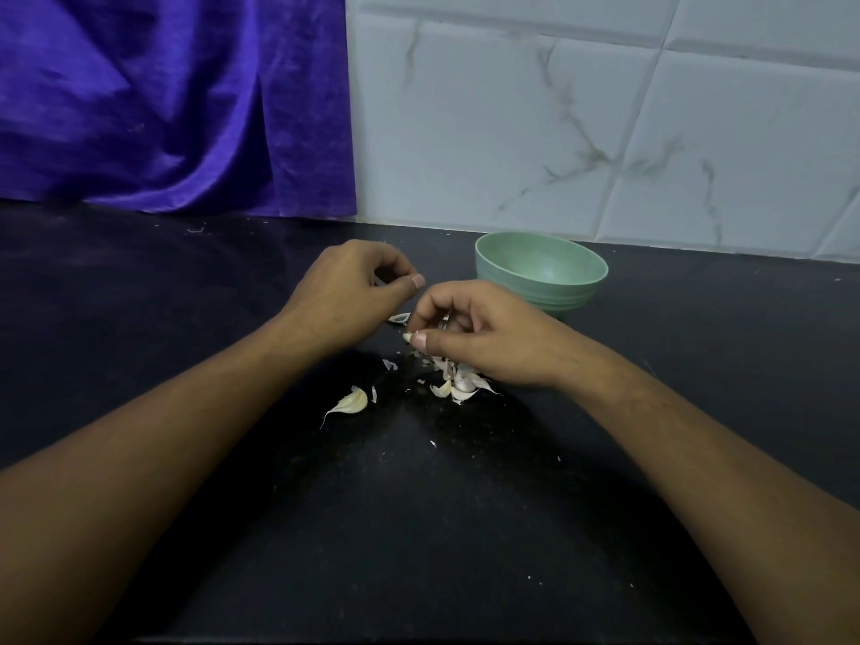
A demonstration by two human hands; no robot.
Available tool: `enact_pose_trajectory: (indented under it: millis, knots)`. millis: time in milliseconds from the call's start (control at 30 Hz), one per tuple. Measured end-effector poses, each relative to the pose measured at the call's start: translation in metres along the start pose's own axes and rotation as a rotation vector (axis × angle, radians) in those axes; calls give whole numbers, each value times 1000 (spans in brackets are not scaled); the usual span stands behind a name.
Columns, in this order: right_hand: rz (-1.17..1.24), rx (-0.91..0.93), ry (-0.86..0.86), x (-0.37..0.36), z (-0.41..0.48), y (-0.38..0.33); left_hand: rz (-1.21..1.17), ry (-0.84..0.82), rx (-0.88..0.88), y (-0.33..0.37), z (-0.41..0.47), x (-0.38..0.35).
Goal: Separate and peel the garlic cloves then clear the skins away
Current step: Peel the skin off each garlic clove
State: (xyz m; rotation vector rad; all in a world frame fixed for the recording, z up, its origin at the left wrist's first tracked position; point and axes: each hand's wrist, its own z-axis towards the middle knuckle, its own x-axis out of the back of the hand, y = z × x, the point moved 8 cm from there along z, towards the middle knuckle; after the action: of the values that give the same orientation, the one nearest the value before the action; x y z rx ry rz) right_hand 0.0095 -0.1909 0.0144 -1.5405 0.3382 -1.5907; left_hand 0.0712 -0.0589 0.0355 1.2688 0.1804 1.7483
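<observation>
Garlic clove (408,337): its tip shows between the thumb and forefinger of the right hand (479,332), which pinch it, with the other fingers (440,304) curled over it. It is held just above the worktop (419,528), directly over the debris, presumably so peelings drop in one spot

Left hand (346,293): just beside the right, raised, fingers curled in, thumb tip pressed to forefinger. A pale sliver may sit in that pinch; cannot tell whether it is skin off the clove. Judgement: peeling step in hand, one clove at a time

Under the right palm: pile of cloves and skins (458,381), mixed, some cloves not yet peeled. Loose clove (351,402) lies apart, left of the pile, skin tail on. Skin scrap (399,317) on the worktop between the hands; small flecks scattered nearer the person. Skins not yet cleared

Green bowl (542,272): behind the right hand, near, upright, nothing visible inside; likely meant for peeled cloves

Behind: purple cloth (163,109) at left, tiled wall (605,132) at right
</observation>
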Motion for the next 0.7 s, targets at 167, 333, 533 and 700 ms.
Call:
enact_pose_trajectory:
  millis: [167,333,533,700]
  knots:
    - [22,-27,-1,0,0,6,-12,-43,-2,1,0,-3]
    - [102,-54,58,4,1,7,-24,-87,-1,5,-2,-6]
    - [146,-110,153,12,1,15,-270,-232,101,1,-5,-19]
    - [185,-123,183,14,1,17,-447,-255,191,2,-6,-22]
